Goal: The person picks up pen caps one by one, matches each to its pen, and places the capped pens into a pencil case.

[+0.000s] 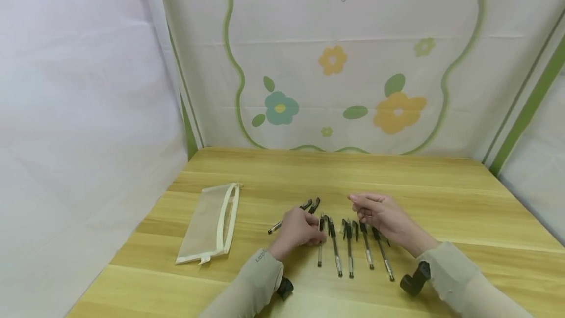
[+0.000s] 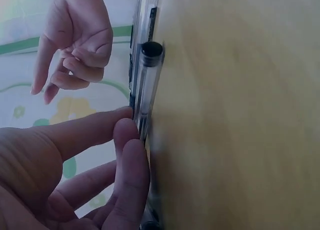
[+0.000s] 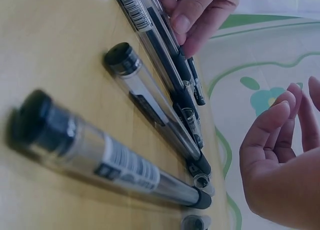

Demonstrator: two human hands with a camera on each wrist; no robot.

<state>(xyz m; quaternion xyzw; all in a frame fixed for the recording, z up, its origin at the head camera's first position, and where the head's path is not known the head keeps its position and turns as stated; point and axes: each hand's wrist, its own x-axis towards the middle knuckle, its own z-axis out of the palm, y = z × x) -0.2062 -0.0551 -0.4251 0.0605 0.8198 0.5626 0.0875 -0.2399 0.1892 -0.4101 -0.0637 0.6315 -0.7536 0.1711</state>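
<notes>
In the head view a row of clear-barrelled gel pens with black grips lies on the table, tips pointing away from me. Loose caps (image 1: 355,231) lie by their tips. My left hand (image 1: 297,229) is at the leftmost gel pen (image 1: 320,255), its thumb and fingertips pinching the barrel (image 2: 150,77) in the left wrist view. My right hand (image 1: 388,220) is raised above the right end of the row, fingers loosely bent and holding nothing. Beneath it lies the rightmost gel pen (image 1: 385,259); the right wrist view shows this pen's barcode label (image 3: 132,162) up close.
More pens (image 1: 314,205) lie behind my left hand, partly hidden by it. On the left of the wooden table (image 1: 265,171) lies a see-through pencil pouch (image 1: 205,222) with cream edging, its mouth gaping. A flowered cloth (image 1: 309,82) hangs behind the table.
</notes>
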